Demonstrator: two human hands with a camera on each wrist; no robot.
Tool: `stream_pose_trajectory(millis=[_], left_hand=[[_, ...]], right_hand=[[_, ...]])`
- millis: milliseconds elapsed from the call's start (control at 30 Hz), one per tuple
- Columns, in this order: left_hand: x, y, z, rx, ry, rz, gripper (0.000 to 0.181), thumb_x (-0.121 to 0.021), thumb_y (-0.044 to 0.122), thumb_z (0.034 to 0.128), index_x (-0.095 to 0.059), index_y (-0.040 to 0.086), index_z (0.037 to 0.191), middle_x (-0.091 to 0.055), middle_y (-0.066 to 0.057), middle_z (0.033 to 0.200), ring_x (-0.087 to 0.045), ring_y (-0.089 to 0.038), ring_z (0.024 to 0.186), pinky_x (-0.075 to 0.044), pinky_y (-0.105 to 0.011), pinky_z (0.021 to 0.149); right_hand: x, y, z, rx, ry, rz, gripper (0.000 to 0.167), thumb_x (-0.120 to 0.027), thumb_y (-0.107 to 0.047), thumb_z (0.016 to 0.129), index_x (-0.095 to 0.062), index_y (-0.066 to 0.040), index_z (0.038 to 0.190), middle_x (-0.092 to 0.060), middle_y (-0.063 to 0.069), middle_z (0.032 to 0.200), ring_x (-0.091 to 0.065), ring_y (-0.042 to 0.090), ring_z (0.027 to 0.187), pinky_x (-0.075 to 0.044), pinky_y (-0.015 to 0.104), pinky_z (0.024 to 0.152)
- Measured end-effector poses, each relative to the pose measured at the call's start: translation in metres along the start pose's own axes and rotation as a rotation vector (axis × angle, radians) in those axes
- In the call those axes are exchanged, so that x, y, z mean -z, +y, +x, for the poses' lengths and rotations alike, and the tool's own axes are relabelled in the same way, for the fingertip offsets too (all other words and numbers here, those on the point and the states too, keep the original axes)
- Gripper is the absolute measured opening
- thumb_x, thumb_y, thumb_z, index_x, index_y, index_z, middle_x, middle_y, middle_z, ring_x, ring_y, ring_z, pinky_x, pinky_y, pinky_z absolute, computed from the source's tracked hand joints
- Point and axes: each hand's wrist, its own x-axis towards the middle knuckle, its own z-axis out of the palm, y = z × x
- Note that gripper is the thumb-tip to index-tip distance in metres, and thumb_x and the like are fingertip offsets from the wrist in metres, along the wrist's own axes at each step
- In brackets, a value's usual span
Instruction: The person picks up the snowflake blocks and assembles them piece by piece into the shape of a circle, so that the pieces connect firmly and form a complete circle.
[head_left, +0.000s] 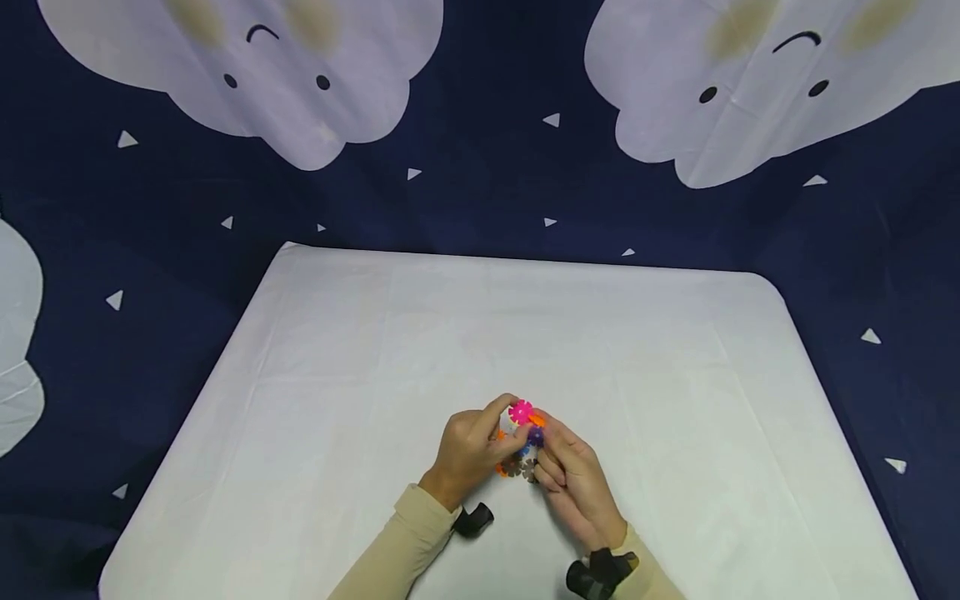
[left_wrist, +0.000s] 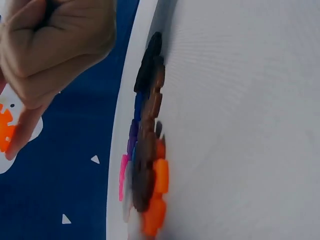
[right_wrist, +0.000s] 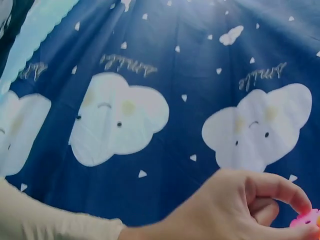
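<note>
Between the two hands is a cluster of joined flower-shaped plastic pieces (head_left: 528,468), seen edge-on in the left wrist view as a row of black, brown, blue, purple, pink and orange discs (left_wrist: 145,150). My left hand (head_left: 467,450) grips the cluster at its left side, with a pink piece (head_left: 521,411) near the fingertips; the right wrist view shows this hand (right_wrist: 235,205) by the pink piece (right_wrist: 306,218). My right hand (head_left: 581,483) pinches an orange piece (head_left: 537,421) at the cluster's upper right. That hand (left_wrist: 60,47) and orange piece (left_wrist: 6,131) also appear in the left wrist view.
A white-covered table (head_left: 360,358) with rounded corners lies under the hands. Behind and beside it hangs dark blue cloth (head_left: 480,200) with white clouds and small triangles. Black wrist cameras (head_left: 474,521) sit at both beige sleeves (head_left: 405,542).
</note>
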Motion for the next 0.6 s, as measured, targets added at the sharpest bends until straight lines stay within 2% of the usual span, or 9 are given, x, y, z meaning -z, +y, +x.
stream_pose_trajectory(millis=[100,200,267,333,467,533,600], left_hand=[[0.002,0.0,0.0,0.0,0.009,-0.005,0.024,-0.069,0.02,0.0937,-0.068,-0.001,0.107,-0.034,0.01,0.05,-0.022,0.002,0.046,-0.032,-0.009,0.046],[0.003,0.002,0.001,0.012,0.005,-0.042,0.023,-0.068,0.021,0.0956,-0.067,0.001,0.107,-0.034,0.01,0.05,-0.021,0.003,0.047,-0.03,-0.008,0.046],[0.002,0.005,0.0,0.04,0.0,-0.091,0.022,-0.071,0.018,0.0936,-0.067,0.002,0.108,-0.033,0.01,0.05,-0.02,0.005,0.048,-0.026,-0.006,0.046],[0.001,0.009,-0.001,0.093,0.004,-0.153,0.024,-0.076,0.013,0.089,-0.067,0.002,0.109,-0.033,0.01,0.051,-0.018,0.007,0.051,-0.022,-0.006,0.045],[-0.001,0.014,-0.002,0.281,0.028,-0.333,0.03,-0.083,0.003,0.0826,-0.071,0.005,0.11,-0.032,0.008,0.052,-0.017,0.008,0.053,-0.019,-0.01,0.042],[-0.001,0.015,0.0,0.409,0.031,-0.468,0.025,-0.082,0.004,0.0854,-0.074,0.007,0.108,-0.03,0.007,0.051,-0.018,0.007,0.05,-0.019,-0.014,0.039],[0.001,0.015,0.003,0.552,0.02,-0.62,0.017,-0.078,0.006,0.0902,-0.076,0.008,0.107,-0.029,0.006,0.051,-0.02,0.003,0.046,-0.019,-0.017,0.037]], right_hand=[[-0.004,0.003,0.0,0.016,0.042,-0.028,0.034,-0.046,-0.016,0.111,-0.055,-0.002,0.14,-0.046,-0.011,0.068,-0.031,0.001,0.051,-0.022,0.018,0.049],[-0.004,0.001,0.0,0.018,0.072,-0.072,0.036,-0.049,-0.017,0.11,-0.053,0.001,0.141,-0.045,-0.01,0.067,-0.032,0.001,0.051,-0.023,0.018,0.049],[-0.003,0.001,-0.002,0.005,0.05,-0.054,0.034,-0.046,-0.017,0.111,-0.055,-0.001,0.14,-0.044,-0.01,0.066,-0.029,0.002,0.051,-0.023,0.019,0.049],[0.0,0.002,-0.005,-0.01,-0.009,0.019,0.034,-0.039,-0.016,0.113,-0.056,-0.005,0.14,-0.04,-0.01,0.066,-0.024,0.005,0.052,-0.022,0.019,0.05],[0.003,0.002,-0.004,-0.013,-0.126,0.202,0.039,-0.026,-0.015,0.114,-0.055,-0.007,0.14,-0.028,-0.006,0.067,-0.014,0.01,0.056,-0.02,0.019,0.053],[0.003,0.001,-0.001,0.011,-0.148,0.238,0.04,-0.025,-0.015,0.114,-0.054,-0.006,0.142,-0.024,-0.004,0.069,-0.013,0.01,0.056,-0.019,0.019,0.053],[0.001,-0.002,0.002,0.046,-0.151,0.229,0.04,-0.026,-0.015,0.114,-0.052,-0.005,0.144,-0.022,-0.003,0.07,-0.013,0.01,0.056,-0.019,0.019,0.052]])
